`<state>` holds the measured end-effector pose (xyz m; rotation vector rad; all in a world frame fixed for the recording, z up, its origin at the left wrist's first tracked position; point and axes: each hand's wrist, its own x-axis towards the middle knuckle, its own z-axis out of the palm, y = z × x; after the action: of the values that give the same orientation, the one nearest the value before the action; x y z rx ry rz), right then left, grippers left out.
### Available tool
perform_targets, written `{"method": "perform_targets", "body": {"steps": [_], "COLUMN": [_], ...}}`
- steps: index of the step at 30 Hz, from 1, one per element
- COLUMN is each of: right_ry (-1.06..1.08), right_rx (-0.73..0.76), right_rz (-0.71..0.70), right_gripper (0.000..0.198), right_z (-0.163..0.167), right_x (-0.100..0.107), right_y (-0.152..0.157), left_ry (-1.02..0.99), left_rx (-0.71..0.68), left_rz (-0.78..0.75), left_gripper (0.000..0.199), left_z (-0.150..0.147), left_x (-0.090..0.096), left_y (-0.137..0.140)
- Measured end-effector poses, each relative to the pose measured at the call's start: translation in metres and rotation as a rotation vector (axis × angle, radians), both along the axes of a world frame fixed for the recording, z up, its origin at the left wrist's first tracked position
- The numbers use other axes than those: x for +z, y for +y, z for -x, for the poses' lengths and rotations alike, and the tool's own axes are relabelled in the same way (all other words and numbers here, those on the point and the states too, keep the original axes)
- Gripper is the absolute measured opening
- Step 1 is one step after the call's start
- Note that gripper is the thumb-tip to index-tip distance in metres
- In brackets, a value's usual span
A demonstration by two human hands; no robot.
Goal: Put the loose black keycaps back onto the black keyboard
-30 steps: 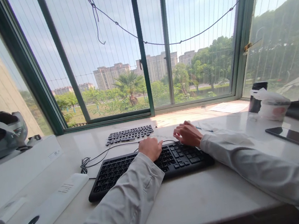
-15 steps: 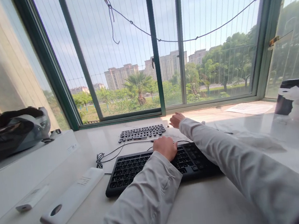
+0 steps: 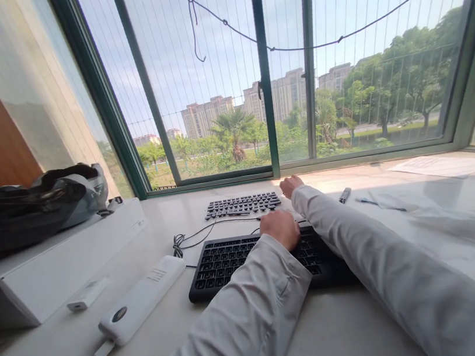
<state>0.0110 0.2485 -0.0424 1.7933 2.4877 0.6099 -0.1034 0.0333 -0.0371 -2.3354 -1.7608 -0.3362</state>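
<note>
A black keyboard (image 3: pixel 226 259) lies on the white counter, and its left part shows square key positions that look bare of caps. My left hand (image 3: pixel 280 230) rests over its upper middle with fingers curled; anything in them is hidden. Behind the keyboard, dark keycaps (image 3: pixel 241 204) are laid out in rows. Farther out, my right hand (image 3: pixel 291 185) is beside the right end of these rows, fingers bent down and closed; what they pinch, if anything, I cannot make out. My right sleeve covers the keyboard's right end.
A coiled black cable (image 3: pixel 179 244) lies left of the keycaps. At left are a white power bank (image 3: pixel 144 300), a small white device (image 3: pixel 88 294) and a white box (image 3: pixel 56 268). To the right lie a small metallic tool (image 3: pixel 345 195), a thin tool (image 3: pixel 368 201) and clear plastic (image 3: pixel 460 223).
The view has turned left, so the scene sits farther right. My right hand has come slightly closer to the keycap rows. My left hand stays over the keyboard.
</note>
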Motion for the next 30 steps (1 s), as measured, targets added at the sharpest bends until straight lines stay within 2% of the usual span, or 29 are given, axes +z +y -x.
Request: {"method": "perform_targets", "body": {"steps": [4,6,8,14,17,21,26,30], "right_ry": [0.023,0.043,0.073,0.194,0.305,0.606,0.651,0.665], "right_rx": [0.017,0.050,0.098,0.238,0.299,0.378,0.476,0.526], "right_rz": [-0.017,-0.030,-0.049,-0.103,-0.133,-0.190,-0.089,-0.089], "right_gripper": [0.037,0.030,0.021,0.018,0.018,0.016,0.012,0.013], "right_z": [-0.014,-0.027,-0.042,-0.093,-0.108,-0.111,-0.103,-0.102], "right_x": [0.013,0.018,0.021,0.021,0.017,0.004,-0.009,-0.008], "right_y": [-0.014,-0.027,-0.046,-0.115,-0.145,-0.166,-0.175,-0.178], "left_ry": [-0.002,0.000,0.000,-0.001,-0.008,-0.023,-0.035,-0.050], "left_rx": [-0.008,-0.004,0.007,0.004,-0.010,-0.020,-0.016,-0.028], "left_rz": [-0.009,-0.007,-0.015,-0.027,-0.043,-0.069,-0.101,-0.151], "left_gripper": [0.041,0.042,0.042,0.041,0.041,0.039,0.038,0.038], "left_z": [0.001,0.002,0.002,0.001,0.000,0.001,0.000,-0.001], "left_x": [0.002,0.003,0.004,0.005,0.004,0.005,0.006,0.007], "left_y": [0.000,0.001,0.000,-0.001,-0.001,-0.002,-0.002,-0.003]}}
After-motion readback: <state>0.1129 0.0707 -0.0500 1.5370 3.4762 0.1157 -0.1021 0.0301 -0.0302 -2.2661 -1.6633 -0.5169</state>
